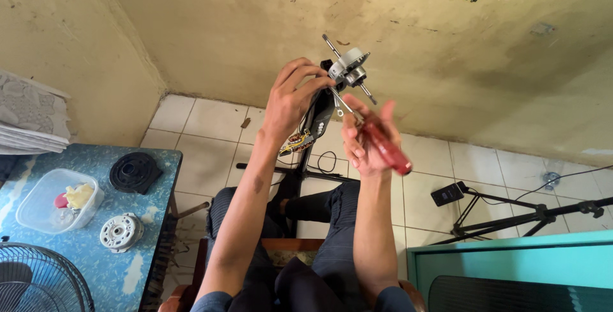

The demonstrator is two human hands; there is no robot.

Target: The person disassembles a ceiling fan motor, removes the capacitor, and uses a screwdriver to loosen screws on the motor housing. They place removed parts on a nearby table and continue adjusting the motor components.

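A fan motor assembly (348,66), with a thin shaft running through its round silver housing, was held up at arm's length before a stained yellowish wall (223,25). It was gripped by the left hand (290,98), whose fingers were closed around the black neck below the housing, where copper windings and coloured wires (300,141) were exposed. A screwdriver with a red handle (386,146) was clasped in the right hand (367,140), the fingers being curled round the handle and the metal tip brought up against the underside of the housing.

A slip was judged possible: the motor was supported by one hand only and in mid-air, so a hard push on the tool could twist it out of the grip or send the tip skidding toward the left fingers. The loose wires (hanging just beside the blade) could also be snagged or nicked. Any freed screw would likely drop to the tiled floor (204,152).

On the blue tabletop (134,267) to the left, well apart from the hands, a round metal cover (121,231), a black ring-shaped part (134,171) and a clear plastic tub (57,200) were seen.
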